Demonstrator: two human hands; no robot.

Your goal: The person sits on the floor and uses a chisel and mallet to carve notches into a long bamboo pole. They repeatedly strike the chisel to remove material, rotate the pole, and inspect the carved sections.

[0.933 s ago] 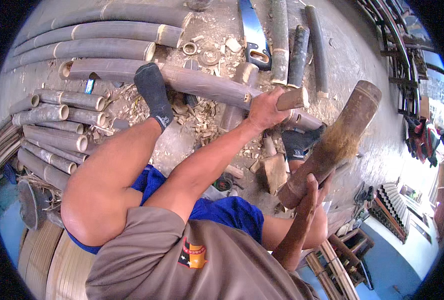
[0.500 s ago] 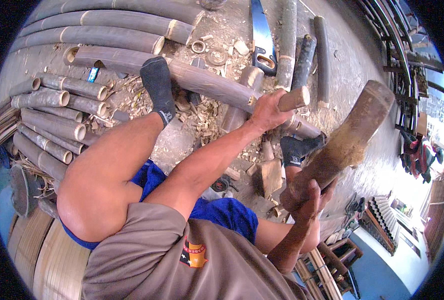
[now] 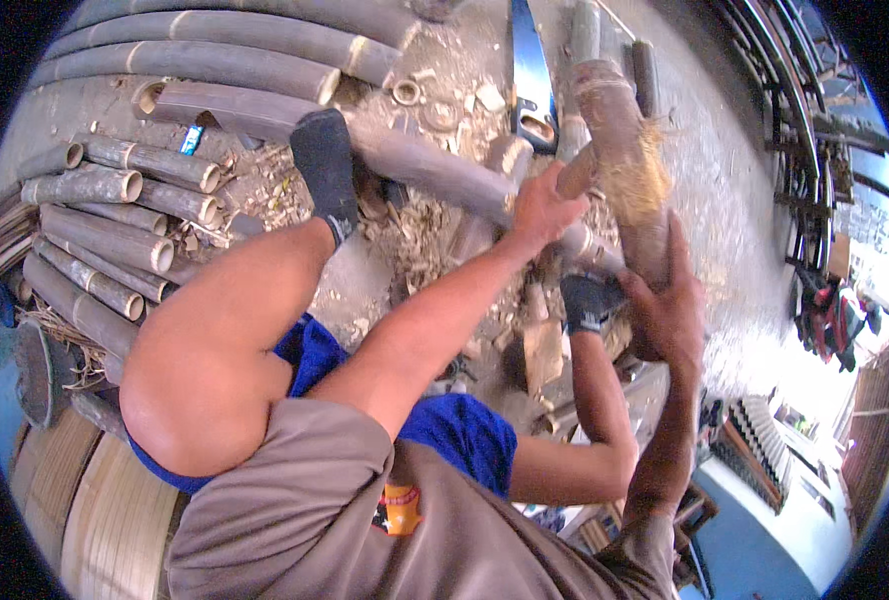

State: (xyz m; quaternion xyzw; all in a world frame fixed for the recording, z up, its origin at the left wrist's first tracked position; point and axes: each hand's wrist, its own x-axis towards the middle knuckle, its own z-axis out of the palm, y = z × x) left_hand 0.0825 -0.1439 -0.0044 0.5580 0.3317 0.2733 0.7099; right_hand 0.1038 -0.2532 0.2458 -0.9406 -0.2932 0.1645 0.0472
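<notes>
My left hand (image 3: 548, 212) is closed round a short wooden handle (image 3: 577, 172), whose upper end sticks out above the fist; what lies at its lower end is hidden. Beneath the fist runs a long brown bamboo pole (image 3: 430, 172), lying across the floor under my legs. My right hand (image 3: 668, 315) grips the lower part of a thick brown wooden club (image 3: 610, 105), held upright. The club's frayed, yellowish middle (image 3: 643, 180) is right beside the handle's end; I cannot tell whether they touch. A dark-socked foot (image 3: 323, 160) rests against the pole.
Several long bamboo poles (image 3: 195, 65) lie at the far left, with short cut lengths (image 3: 115, 222) piled nearer. A handsaw (image 3: 531, 75) lies beyond the pole. Wood chips (image 3: 435, 240) cover the floor. A pale wood block (image 3: 543, 355) stands near my other foot (image 3: 587, 302).
My right hand has swung the club up and leftward from the right, bringing its frayed part close to the handle. My left hand stays at the handle, moved slightly.
</notes>
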